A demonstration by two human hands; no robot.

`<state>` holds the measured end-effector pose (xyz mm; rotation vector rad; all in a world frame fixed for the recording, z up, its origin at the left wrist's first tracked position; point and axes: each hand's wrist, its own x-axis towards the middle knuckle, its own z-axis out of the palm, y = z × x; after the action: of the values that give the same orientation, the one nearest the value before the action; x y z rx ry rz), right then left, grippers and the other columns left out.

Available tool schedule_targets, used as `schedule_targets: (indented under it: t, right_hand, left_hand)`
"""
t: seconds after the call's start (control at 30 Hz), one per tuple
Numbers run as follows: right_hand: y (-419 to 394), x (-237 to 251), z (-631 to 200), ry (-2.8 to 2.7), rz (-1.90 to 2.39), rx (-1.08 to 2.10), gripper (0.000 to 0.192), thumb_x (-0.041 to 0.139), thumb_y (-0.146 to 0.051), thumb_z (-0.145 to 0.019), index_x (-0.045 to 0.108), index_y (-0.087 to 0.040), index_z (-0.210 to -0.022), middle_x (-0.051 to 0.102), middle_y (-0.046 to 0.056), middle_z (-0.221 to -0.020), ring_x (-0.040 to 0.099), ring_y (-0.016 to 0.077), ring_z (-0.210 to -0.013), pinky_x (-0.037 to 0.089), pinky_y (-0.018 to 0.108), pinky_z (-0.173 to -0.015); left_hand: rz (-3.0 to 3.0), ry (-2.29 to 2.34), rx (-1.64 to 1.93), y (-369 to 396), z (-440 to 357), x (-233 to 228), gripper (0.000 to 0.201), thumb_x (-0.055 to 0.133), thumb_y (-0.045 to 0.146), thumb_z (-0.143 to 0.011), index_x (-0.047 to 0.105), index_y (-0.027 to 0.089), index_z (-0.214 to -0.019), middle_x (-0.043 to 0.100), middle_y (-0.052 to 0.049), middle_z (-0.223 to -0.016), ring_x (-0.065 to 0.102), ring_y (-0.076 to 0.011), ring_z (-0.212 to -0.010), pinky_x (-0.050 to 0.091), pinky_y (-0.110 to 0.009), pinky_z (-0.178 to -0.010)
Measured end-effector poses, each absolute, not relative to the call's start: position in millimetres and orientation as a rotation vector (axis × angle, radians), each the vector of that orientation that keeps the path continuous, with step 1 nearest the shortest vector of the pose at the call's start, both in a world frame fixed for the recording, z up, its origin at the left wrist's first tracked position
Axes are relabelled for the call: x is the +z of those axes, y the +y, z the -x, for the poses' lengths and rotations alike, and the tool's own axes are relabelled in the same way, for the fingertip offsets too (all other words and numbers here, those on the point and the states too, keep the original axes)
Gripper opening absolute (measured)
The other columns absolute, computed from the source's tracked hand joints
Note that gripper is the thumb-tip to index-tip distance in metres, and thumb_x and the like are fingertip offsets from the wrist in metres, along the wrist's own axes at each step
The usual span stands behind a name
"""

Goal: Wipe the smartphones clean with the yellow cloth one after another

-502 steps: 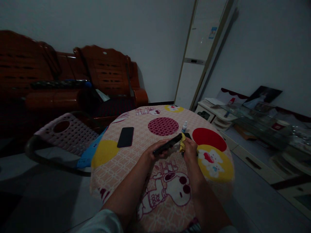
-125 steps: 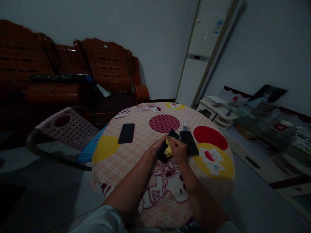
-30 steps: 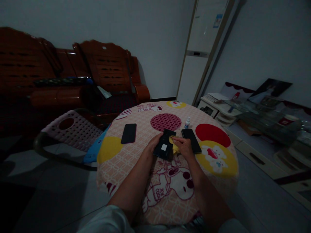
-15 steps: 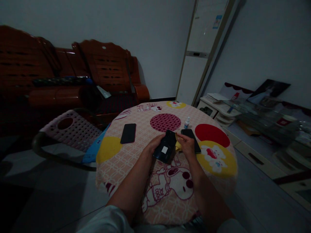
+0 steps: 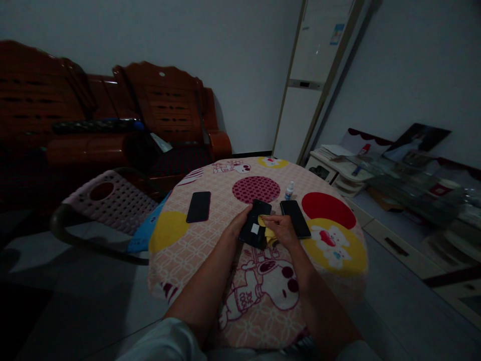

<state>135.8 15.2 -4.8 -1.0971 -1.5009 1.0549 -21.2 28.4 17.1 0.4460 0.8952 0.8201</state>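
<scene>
My left hand grips the left edge of a dark phone, whose back with a small white label faces up. Between the fingers of my right hand is a yellow cloth, pressed against the upper right part of that phone's back. Just right of this hand lies a second dark phone on the tablecloth. Behind it stands a small white spray bottle upright. A third phone, dark with a reddish edge, lies flat at the table's left.
The round table has a patterned cloth. At left stands a woven chair, with a wooden sofa behind. A cabinet with a glass top runs along the right, and a tall white air conditioner stands at the back.
My right hand has moved left with the yellow cloth, from the phone's right edge onto its back. The phone has tilted slightly in my left hand.
</scene>
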Motion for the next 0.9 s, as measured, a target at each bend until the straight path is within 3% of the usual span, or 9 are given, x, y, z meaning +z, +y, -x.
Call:
schedule_targets:
  t: [0.23,0.67,0.9]
  right_hand:
    - [15.2,-5.7,-133.9,-1.551,1.160,1.017,0.031,0.063,-0.032,-0.070,0.076,-0.012,-0.091,0.074,0.006,-0.073,0.062,0.0155,-0.057,0.046,0.023,-0.050]
    - [16.0,-10.3,-134.3,-1.546,1.155,1.040,0.029,0.063,-0.030,-0.070,0.076,-0.013,-0.090,0.075,0.007,-0.080,0.064,0.0169,-0.059,0.047,0.024,-0.050]
    - [11.3,-10.4,-126.9,-1.562,1.093,1.059,0.027,0.065,-0.030,-0.070,0.076,-0.015,-0.089,0.075,0.009,-0.089,0.069,0.0217,-0.074,0.053,0.029,-0.062]
  left_hand:
    - [-0.353,0.769,0.642,30.1,4.8,6.5,0.052,0.045,0.054,-0.087,0.065,0.008,-0.099,0.070,-0.012,-0.075,0.065,-0.0212,-0.057,0.053,-0.032,-0.060]
    - [-0.230,0.545,0.825,46.2,27.9,-2.8,0.057,0.039,0.057,-0.087,0.065,0.008,-0.096,0.070,-0.013,-0.077,0.066,-0.0232,-0.065,0.053,-0.036,-0.068]
    - [-0.219,0.561,0.946,43.5,27.2,3.2,0.064,0.034,0.062,-0.087,0.065,0.007,-0.097,0.069,-0.014,-0.075,0.066,-0.0231,-0.063,0.053,-0.036,-0.065]
